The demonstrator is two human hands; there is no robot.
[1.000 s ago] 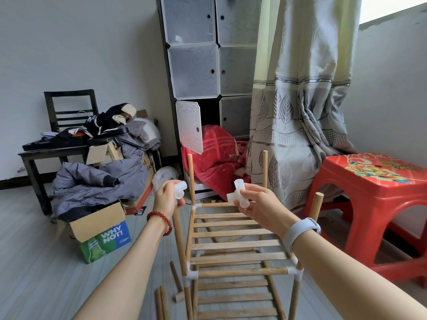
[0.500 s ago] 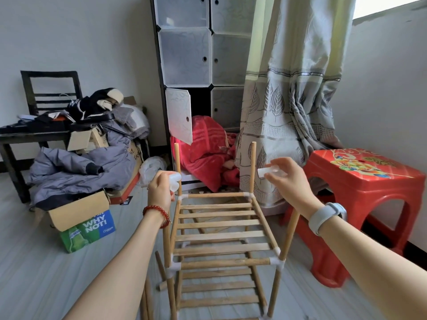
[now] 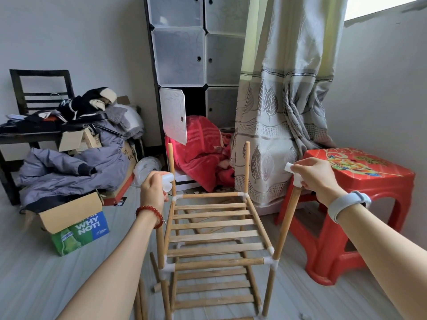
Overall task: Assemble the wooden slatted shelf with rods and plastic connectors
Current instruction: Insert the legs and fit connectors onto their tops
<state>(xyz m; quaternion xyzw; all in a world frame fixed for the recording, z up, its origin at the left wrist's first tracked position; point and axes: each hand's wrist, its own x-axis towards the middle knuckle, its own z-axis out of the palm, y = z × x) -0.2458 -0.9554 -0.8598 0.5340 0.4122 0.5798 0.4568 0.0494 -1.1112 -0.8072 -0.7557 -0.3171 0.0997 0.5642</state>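
The wooden slatted shelf (image 3: 215, 229) stands on the floor in front of me, with two slatted tiers joined by white plastic connectors. Bare rods rise from its four corners. My left hand (image 3: 152, 188) grips a white connector (image 3: 167, 181) at the top of the near-left rod, which the hand hides. My right hand (image 3: 316, 176) holds another white connector (image 3: 295, 177) sitting on the top of the near-right rod (image 3: 286, 222). The far-left rod (image 3: 171, 167) and far-right rod (image 3: 247, 165) have bare tops.
Loose rods (image 3: 153, 271) lie on the floor by the shelf's left legs. A red plastic stool (image 3: 360, 202) stands close on the right. A curtain (image 3: 277, 100), a cube cabinet (image 3: 196, 61) and a red blanket (image 3: 201, 148) are behind. A cardboard box (image 3: 76, 225) and clothes sit left.
My right hand has moved right and down, bringing its connector onto the top of the near-right rod. My left hand stays at the near-left rod with its connector.
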